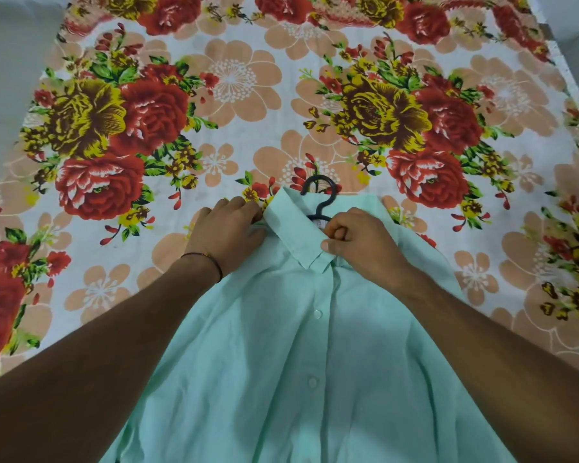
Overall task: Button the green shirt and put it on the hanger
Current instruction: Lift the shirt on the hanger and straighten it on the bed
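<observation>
Both bare forearms are reaching forward from the bottom corners, converging on the collar of the pale mint-green button-front shirt (pixel 281 362), which is lying front-up on the flower-printed bedsheet (pixel 214 95) with its hem toward the camera. The left hand (pixel 228 228) is resting palm-down at the left shoulder seam, knuckles up, its fingers curled narrowly and pressing into the fabric just beside the collar's fold; whether they are pinching cloth cannot be told. A thin dark thread bracelet (pixel 211 259) is circling that wrist. The right hand (pixel 355 238) is sitting at the collar's opening — fingers bunched tight, thumb and forefinger nipping the soft cloth near the collar point. The black plastic hanger (pixel 320 198) is lying inside the shirt's neck, only its curved hook and a short stretch of its neck showing above the collar. The fabric is looking light and crumpled, falling in long soft creases, with two small translucent round buttons (pixel 316 314) fastened along the placket. The sheet is showing large red and yellow roses over peach blossoms.
</observation>
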